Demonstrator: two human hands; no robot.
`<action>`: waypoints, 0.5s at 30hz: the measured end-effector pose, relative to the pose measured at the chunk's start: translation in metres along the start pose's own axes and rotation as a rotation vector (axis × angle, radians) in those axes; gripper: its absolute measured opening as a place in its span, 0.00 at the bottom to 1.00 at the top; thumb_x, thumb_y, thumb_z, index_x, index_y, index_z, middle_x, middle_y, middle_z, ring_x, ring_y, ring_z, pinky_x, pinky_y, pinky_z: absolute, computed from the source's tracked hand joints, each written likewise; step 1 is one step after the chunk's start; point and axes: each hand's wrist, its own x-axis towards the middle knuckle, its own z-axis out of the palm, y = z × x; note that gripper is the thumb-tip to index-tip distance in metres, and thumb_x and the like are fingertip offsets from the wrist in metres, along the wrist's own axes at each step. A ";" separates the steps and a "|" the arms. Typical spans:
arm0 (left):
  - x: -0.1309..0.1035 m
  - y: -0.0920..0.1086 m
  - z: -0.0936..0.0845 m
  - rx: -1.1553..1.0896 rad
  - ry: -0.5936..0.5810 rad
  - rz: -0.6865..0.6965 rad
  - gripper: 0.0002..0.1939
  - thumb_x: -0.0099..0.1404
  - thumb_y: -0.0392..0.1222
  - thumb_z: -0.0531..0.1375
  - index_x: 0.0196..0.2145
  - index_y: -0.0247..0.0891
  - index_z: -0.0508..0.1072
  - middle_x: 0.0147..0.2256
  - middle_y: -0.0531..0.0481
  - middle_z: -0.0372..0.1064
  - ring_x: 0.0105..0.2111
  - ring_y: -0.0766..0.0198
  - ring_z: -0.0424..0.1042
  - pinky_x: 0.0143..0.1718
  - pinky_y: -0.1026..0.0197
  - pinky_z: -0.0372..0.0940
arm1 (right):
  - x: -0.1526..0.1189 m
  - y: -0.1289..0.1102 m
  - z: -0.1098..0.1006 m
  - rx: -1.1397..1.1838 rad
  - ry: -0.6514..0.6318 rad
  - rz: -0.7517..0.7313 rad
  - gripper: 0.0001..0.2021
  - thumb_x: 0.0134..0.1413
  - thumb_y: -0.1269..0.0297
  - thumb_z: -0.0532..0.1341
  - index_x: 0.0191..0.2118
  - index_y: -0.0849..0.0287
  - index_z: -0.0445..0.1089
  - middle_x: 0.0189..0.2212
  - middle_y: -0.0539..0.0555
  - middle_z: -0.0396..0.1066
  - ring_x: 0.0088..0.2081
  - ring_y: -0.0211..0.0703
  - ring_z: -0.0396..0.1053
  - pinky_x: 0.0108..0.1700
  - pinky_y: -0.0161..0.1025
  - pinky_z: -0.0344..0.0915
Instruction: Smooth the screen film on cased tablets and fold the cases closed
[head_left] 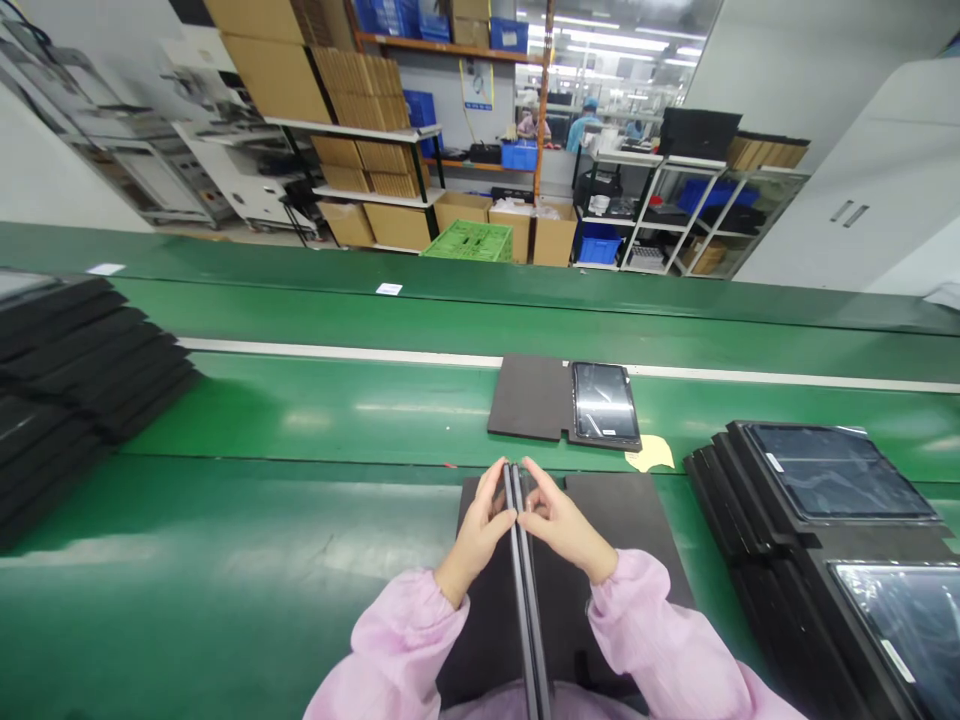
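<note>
Two thin dark flat panels stand on edge, side by side and seen nearly edge-on, so their faces are hidden. My left hand (480, 530) grips the left panel (517, 560) near its far end, thumb on the near edge and fingers on the outer side. My right hand (562, 520) holds the right panel (531, 600) the same way, both thumbs almost meeting. Beneath them lies a black foam sheet (622, 510). Just beyond my hands, a tablet-like screen (604, 400) with a small white label rests on another dark foam sheet (526, 397).
Stacked black foam trays with glossy screens (840, 470) stand at the right. More black foam trays (82, 360) are piled at the left. A yellow paper note (651, 454) lies on the green bench (247, 560). Shelves with cartons (360, 90) and a green crate (471, 241) are beyond.
</note>
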 end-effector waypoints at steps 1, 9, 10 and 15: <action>-0.010 -0.006 0.004 0.019 0.045 0.000 0.37 0.57 0.51 0.59 0.60 0.40 0.51 0.64 0.44 0.39 0.64 0.56 0.42 0.66 0.51 0.40 | -0.009 0.003 0.004 -0.035 0.020 -0.052 0.38 0.50 0.68 0.58 0.65 0.57 0.42 0.60 0.64 0.47 0.39 0.40 0.64 0.42 0.42 0.65; -0.098 -0.069 0.040 0.045 0.189 -0.054 0.40 0.61 0.65 0.44 0.63 0.37 0.48 0.65 0.47 0.37 0.65 0.60 0.38 0.67 0.59 0.36 | -0.074 0.063 0.054 -0.242 0.382 -0.390 0.21 0.67 0.65 0.44 0.63 0.46 0.50 0.61 0.53 0.50 0.61 0.46 0.48 0.61 0.50 0.49; -0.096 -0.059 0.044 0.075 0.214 -0.034 0.39 0.62 0.63 0.43 0.63 0.37 0.46 0.65 0.47 0.36 0.65 0.61 0.38 0.67 0.60 0.35 | -0.072 0.061 0.056 -0.262 0.432 -0.405 0.21 0.67 0.66 0.44 0.63 0.47 0.49 0.62 0.53 0.47 0.62 0.46 0.47 0.62 0.51 0.49; -0.057 0.032 0.063 0.221 0.244 0.203 0.29 0.66 0.54 0.43 0.61 0.41 0.53 0.63 0.51 0.45 0.64 0.66 0.42 0.66 0.62 0.39 | -0.043 0.000 0.045 -0.094 0.560 -0.439 0.18 0.66 0.68 0.45 0.58 0.51 0.59 0.60 0.53 0.53 0.60 0.45 0.51 0.61 0.50 0.51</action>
